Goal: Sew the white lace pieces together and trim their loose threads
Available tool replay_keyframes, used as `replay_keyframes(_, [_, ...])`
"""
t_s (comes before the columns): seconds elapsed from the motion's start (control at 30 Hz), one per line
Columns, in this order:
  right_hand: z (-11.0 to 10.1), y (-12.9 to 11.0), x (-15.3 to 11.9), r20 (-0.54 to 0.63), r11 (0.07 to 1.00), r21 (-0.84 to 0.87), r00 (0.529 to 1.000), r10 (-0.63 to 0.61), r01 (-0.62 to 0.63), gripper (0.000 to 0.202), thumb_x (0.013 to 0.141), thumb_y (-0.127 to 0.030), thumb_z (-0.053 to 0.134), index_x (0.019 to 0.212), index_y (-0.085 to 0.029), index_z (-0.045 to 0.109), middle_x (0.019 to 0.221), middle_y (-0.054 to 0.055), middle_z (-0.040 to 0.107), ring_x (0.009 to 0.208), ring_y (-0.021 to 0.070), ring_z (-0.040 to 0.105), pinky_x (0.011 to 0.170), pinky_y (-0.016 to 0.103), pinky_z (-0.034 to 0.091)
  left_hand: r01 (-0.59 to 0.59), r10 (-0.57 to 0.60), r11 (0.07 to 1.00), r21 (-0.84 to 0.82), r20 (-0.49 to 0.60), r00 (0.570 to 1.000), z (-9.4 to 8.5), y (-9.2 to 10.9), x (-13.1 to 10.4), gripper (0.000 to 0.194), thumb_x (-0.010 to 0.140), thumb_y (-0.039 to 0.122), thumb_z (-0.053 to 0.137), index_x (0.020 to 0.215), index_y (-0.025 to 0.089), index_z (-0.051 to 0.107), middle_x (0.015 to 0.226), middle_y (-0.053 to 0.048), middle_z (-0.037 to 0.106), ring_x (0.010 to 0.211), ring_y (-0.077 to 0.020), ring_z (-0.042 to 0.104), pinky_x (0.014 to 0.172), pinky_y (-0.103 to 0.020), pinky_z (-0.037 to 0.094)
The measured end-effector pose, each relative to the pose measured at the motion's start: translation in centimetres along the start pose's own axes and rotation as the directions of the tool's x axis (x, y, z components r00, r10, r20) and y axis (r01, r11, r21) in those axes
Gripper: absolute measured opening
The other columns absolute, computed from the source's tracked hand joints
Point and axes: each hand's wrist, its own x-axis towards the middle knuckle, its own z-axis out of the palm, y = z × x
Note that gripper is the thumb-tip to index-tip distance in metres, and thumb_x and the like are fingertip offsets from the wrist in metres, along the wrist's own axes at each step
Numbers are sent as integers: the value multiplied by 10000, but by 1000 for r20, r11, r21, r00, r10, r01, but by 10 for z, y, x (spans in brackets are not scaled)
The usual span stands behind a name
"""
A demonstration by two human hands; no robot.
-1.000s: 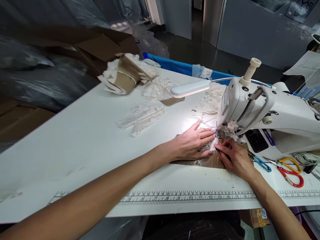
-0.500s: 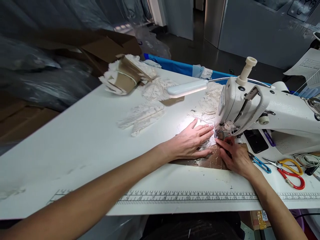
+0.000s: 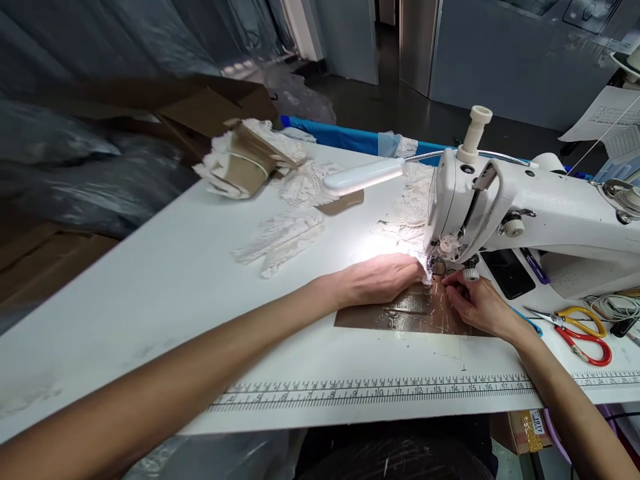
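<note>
the left arm (image 3: 240, 357) enters at the lower left corner and runs in a long diagonal over the white table (image 3: 150, 293), nearly straight through the wrist. the left hand (image 3: 383, 279) lies low, back upward, fingers bent and drawn together, their ends at a small piece of white lace (image 3: 427, 272). that lace sits by the presser foot (image 3: 438, 268) of the white sewing machine (image 3: 460, 190), in the bright light below the head.

the right arm (image 3: 560, 393) comes up from the lower right corner, slanting leftward across the printed ruler (image 3: 350, 392). the right hand (image 3: 475, 303) is on the other side of the foot, thumb and forefinger reaching toward it over a brown sheet (image 3: 400, 317), the remaining fingers folded out of sight. the fingertips are small and partly covered, so i cannot tell whether the left hand pinches the lace or only presses it, nor whether the right hand grasps anything.

the blue handle (image 3: 533, 324) of a tool shows just beside the right wrist, with scissors (image 3: 583, 337) with red and yellow grips farther right. a black phone (image 3: 509, 272) lies beyond the right hand. a loose lace strip (image 3: 285, 240) rests beyond the left forearm, well apart from the fingers.
</note>
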Motion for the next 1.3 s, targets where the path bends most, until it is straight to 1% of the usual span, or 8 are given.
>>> replay_keyframes(0.17, [1, -8, 2, 19, 969, -210, 991, -131, 132, 225, 944, -199, 482, 1091, -147, 645, 893, 84, 687, 696, 184, 638, 625, 279, 469, 195, -210, 973, -121, -130, 969, 3, 5, 3, 252, 1041, 287, 318, 997, 177, 540, 863, -37, 671, 725, -155, 636, 667, -281, 532])
replay_keyframes(0.33, [13, -10, 2, 51, 908, -356, 975, -216, 220, 330, 970, -229, 472, 1251, -187, 640, 1112, 131, 664, 834, 207, 664, 677, 289, 510, 237, -258, 961, -141, -159, 953, 1, 11, 2, 234, 1015, 274, 335, 943, 182, 538, 814, -28, 659, 683, -149, 622, 626, -276, 521])
replay_keyframes(0.6, [18, -15, -5, 92, 910, -351, 975, -202, 222, 367, 975, -263, 444, 1269, -170, 642, 1090, 161, 636, 859, 247, 646, 730, 367, 549, -50, 34, 993, -102, -155, 987, -4, 6, 0, 163, 969, 251, 466, 946, 169, 605, 965, -74, 689, 871, -179, 664, 732, -296, 572])
replay_keyframes(0.77, [16, -2, -3, 46, 936, -267, 973, -224, 228, 392, 984, -267, 462, 1351, -237, 598, 1137, 128, 593, 839, 196, 649, 740, 329, 559, -4, -35, 991, -136, -279, 960, -1, 8, 1, 181, 989, 220, 481, 891, 175, 626, 922, -53, 702, 835, -139, 677, 711, -247, 579])
replay_keyframes(0.87, [16, 4, 0, 65, 921, -339, 981, -183, 194, 378, 981, -272, 476, 1333, -259, 615, 1152, 124, 595, 774, 179, 646, 675, 310, 550, 66, -130, 982, -175, -383, 915, 0, 13, 4, 172, 972, 181, 511, 831, 175, 610, 851, -35, 697, 766, -114, 670, 672, -214, 571])
replay_keyframes(0.97, [17, 3, 2, 87, 891, -423, 986, -144, 167, 372, 988, -286, 473, 1331, -267, 614, 1159, 128, 615, 755, 175, 645, 642, 288, 529, 31, -102, 985, -169, -429, 898, 2, 15, 6, 176, 963, 161, 523, 803, 173, 595, 806, -22, 690, 736, -104, 662, 658, -201, 563])
replay_keyframes(1.07, [17, -3, 2, 86, 869, -465, 986, -145, 168, 361, 987, -299, 468, 1309, -255, 625, 1164, 140, 621, 740, 180, 635, 607, 277, 506, -14, -49, 989, -148, -416, 908, 3, 16, 6, 196, 975, 181, 509, 798, 172, 594, 783, -19, 683, 719, -107, 654, 633, -203, 556])
replay_keyframes(1.3, [16, -13, -3, 61, 899, -385, 978, -202, 209, 349, 985, -266, 425, 1255, -201, 637, 1103, 140, 615, 825, 216, 626, 658, 314, 541, -33, 20, 998, -46, -251, 968, 3, 11, 3, 238, 995, 200, 438, 856, 165, 627, 828, -37, 687, 748, -143, 647, 668, -258, 537])
